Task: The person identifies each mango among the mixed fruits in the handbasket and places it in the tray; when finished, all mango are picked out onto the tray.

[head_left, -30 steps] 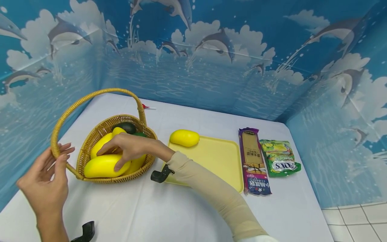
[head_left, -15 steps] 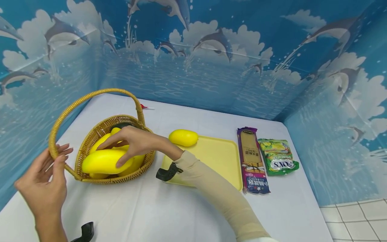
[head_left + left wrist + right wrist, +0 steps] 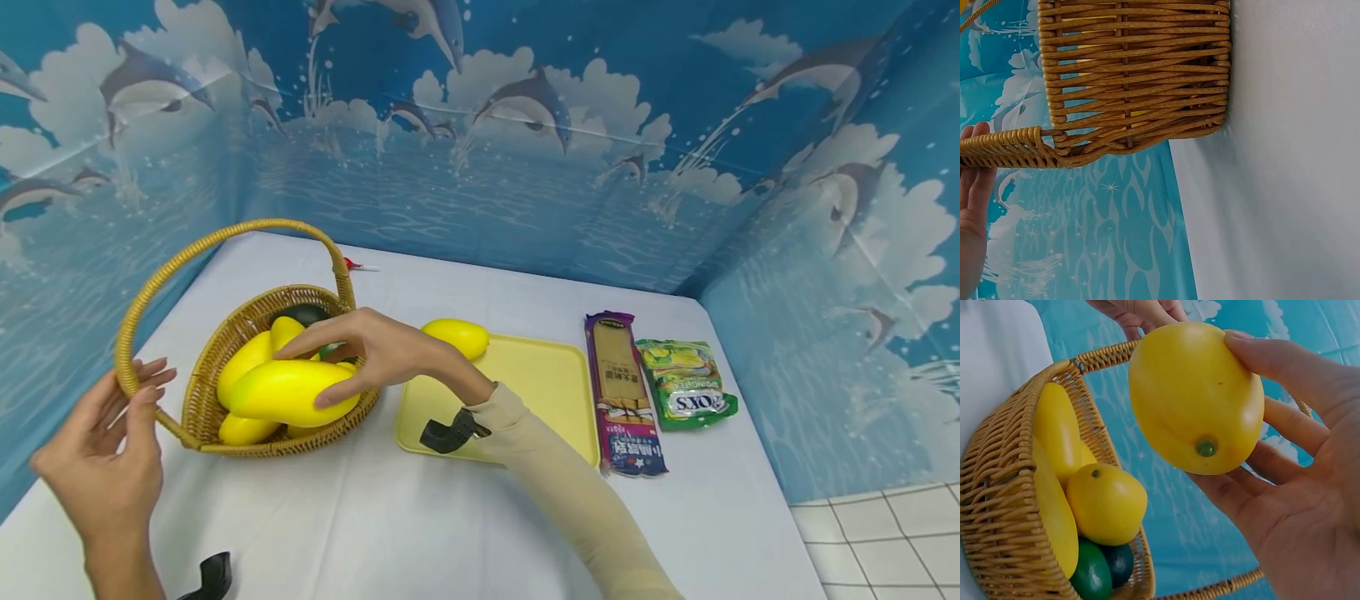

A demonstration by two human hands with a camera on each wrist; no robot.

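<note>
A yellow mango (image 3: 288, 393) is in my right hand (image 3: 378, 350), gripped between thumb and fingers above the wicker basket (image 3: 197, 392). In the right wrist view the mango (image 3: 1194, 394) shows its green stem end, apart from the fruit below. Several more yellow mangoes (image 3: 1107, 503) and dark green fruits (image 3: 1092, 569) lie inside the basket. At the basket's near left, my left hand (image 3: 108, 454) holds the arched handle (image 3: 129, 337) between thumb and fingers. The left wrist view shows the basket's woven side (image 3: 1141, 75) and fingers (image 3: 982, 181) at the handle.
A yellow tray (image 3: 536, 383) lies right of the basket, with one mango (image 3: 457, 337) at its far left corner. Farther right are a pasta packet (image 3: 624, 392) and a green FOX'S bag (image 3: 686, 383). A small red-tipped item (image 3: 360, 265) lies behind the basket.
My right hand has lifted the mango from among the basket's fruit and shifted it right. My left hand stays at the handle.
</note>
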